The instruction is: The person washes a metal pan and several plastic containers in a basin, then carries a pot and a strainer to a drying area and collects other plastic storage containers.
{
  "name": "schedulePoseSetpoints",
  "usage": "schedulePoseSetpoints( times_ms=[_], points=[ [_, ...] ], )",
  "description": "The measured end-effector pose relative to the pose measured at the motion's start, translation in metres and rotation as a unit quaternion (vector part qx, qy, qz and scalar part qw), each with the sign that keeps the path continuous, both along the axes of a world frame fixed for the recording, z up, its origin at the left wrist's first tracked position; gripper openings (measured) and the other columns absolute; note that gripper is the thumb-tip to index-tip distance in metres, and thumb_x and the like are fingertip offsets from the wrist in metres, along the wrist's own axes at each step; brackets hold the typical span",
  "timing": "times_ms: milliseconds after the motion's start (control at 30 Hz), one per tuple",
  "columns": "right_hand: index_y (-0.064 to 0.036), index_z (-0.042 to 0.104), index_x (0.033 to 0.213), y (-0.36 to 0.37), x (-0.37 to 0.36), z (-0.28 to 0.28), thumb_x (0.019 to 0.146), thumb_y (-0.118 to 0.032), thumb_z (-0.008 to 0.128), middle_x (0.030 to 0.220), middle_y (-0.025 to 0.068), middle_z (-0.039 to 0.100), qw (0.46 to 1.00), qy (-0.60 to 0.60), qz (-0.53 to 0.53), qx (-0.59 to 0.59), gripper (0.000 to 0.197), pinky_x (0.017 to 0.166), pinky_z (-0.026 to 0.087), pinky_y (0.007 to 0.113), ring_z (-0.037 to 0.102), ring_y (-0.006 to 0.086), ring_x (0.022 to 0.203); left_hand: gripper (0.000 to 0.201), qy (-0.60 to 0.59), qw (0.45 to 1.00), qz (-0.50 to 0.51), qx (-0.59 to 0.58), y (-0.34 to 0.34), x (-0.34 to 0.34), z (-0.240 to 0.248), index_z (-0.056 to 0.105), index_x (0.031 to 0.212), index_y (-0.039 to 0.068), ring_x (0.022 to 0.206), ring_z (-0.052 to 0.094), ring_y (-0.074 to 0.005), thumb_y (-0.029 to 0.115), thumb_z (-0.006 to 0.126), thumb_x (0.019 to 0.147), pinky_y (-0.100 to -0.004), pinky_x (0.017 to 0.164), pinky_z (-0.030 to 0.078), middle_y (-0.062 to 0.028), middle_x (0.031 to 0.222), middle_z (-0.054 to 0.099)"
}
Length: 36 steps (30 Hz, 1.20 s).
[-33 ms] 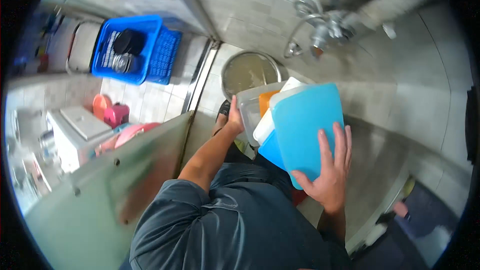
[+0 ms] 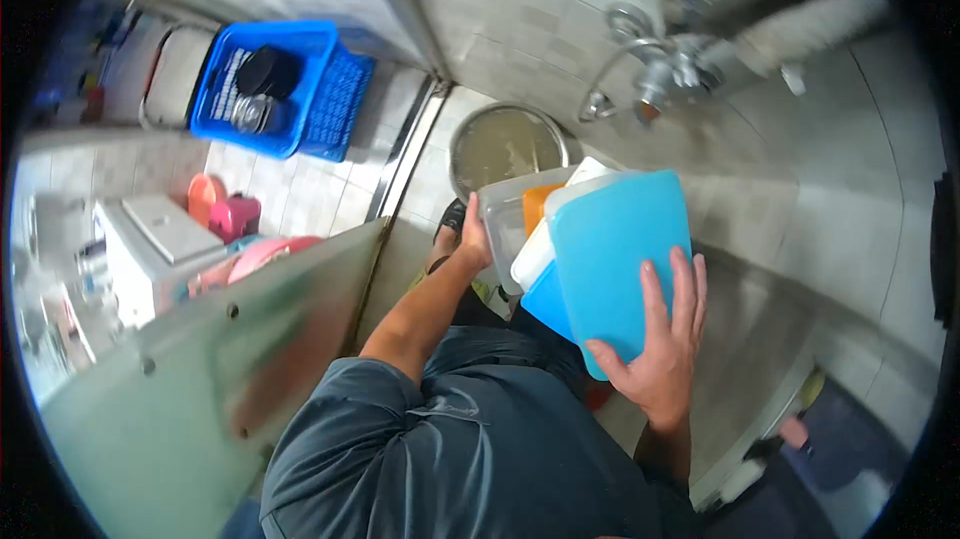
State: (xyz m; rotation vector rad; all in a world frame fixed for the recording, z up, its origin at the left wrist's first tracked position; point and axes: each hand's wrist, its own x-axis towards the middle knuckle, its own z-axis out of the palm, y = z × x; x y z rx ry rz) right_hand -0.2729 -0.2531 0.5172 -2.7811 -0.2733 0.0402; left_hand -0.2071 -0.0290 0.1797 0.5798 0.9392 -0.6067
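Observation:
My left hand (image 2: pixel 476 239) grips the left edge of a clear plastic container (image 2: pixel 503 217), fingers partly hidden behind it. My right hand (image 2: pixel 662 329) rests with fingers and thumb spread against the right side and lower edge of a flat light blue plastic sheet (image 2: pixel 618 254) with rounded corners, holding it on the stack. Between it and the container, tilted and overlapping, are an orange piece (image 2: pixel 534 207), white pieces (image 2: pixel 532 255) and a darker blue piece (image 2: pixel 548 303). How they nest is hidden.
A round metal basin (image 2: pixel 497 152) of murky water stands on the floor beyond my left hand. A wall tap (image 2: pixel 655 79) juts out at the far right. Left are a frosted panel (image 2: pixel 150 419) and a blue basket (image 2: pixel 320 114) holding dark and metal items.
The surroundings have shifted slightly in the picture, the basin, basket and tap a little to the right. Both hands keep the same hold on the stack.

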Motion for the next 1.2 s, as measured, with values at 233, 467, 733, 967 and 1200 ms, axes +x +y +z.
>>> schedulePoseSetpoints(
  times_ms=[233, 467, 733, 967, 1200],
  points=[
    [-0.0084, 0.044, 0.148, 0.037, 0.038, 0.0, 0.08, -0.055, 0.072, 0.154, 0.0248, 0.034, 0.991, -0.001, 0.135, -0.016, 0.087, 0.109, 0.03, 0.065, 0.028, 0.0539, 0.141, 0.084, -0.05, 0.989, 0.139, -0.01, 0.036, -0.028, -0.006, 0.048, 0.146, 0.009, 0.13, 0.051, -0.0349, 0.074, 0.035, 0.094, -0.0489, 0.113, 0.037, -0.0149, 0.145, 0.052],
    [-0.0092, 0.044, 0.149, 0.12, 0.104, 0.019, 0.083, -0.055, 0.069, 0.155, 0.0241, 0.034, 0.968, -0.038, 0.248, -0.023, 0.085, 0.107, 0.031, 0.063, 0.029, 0.0524, 0.141, 0.085, -0.11, 0.962, 0.245, -0.049, 0.108, -0.014, 0.002, 0.046, 0.147, 0.007, 0.132, 0.049, -0.035, 0.073, 0.031, 0.096, -0.0479, 0.114, 0.036, -0.0157, 0.147, 0.05],
    [-0.0083, 0.046, 0.147, 0.257, 0.195, 0.051, 0.082, -0.054, 0.07, 0.153, 0.0226, 0.037, 0.946, -0.069, 0.315, -0.035, 0.083, 0.106, 0.033, 0.061, 0.031, 0.0508, 0.141, 0.094, -0.115, 0.944, 0.307, -0.026, 0.222, 0.06, 0.028, 0.036, 0.152, 0.005, 0.138, 0.044, -0.0381, 0.077, 0.031, 0.093, -0.0495, 0.117, 0.032, -0.0204, 0.152, 0.043],
    [-0.0106, 0.051, 0.143, 0.359, 0.256, 0.071, 0.077, -0.052, 0.074, 0.151, 0.02, 0.041, 0.915, -0.123, 0.384, -0.019, 0.081, 0.108, 0.034, 0.056, 0.034, 0.0481, 0.139, 0.093, -0.192, 0.924, 0.326, 0.06, 0.308, 0.115, 0.103, 0.038, 0.152, 0.007, 0.135, 0.047, -0.0418, 0.078, 0.019, 0.093, -0.0566, 0.113, 0.037, -0.0218, 0.149, 0.047],
    [-0.0109, 0.054, 0.142, 0.438, 0.301, 0.077, 0.078, -0.054, 0.073, 0.149, 0.0203, 0.044, 0.862, -0.21, 0.461, 0.017, 0.079, 0.11, 0.034, 0.055, 0.04, 0.0475, 0.136, 0.075, -0.224, 0.861, 0.456, 0.003, 0.386, 0.146, 0.106, 0.054, 0.137, 0.009, 0.119, 0.06, -0.0368, 0.065, 0.022, 0.099, -0.0536, 0.102, 0.049, -0.0155, 0.132, 0.062]
  ],
)
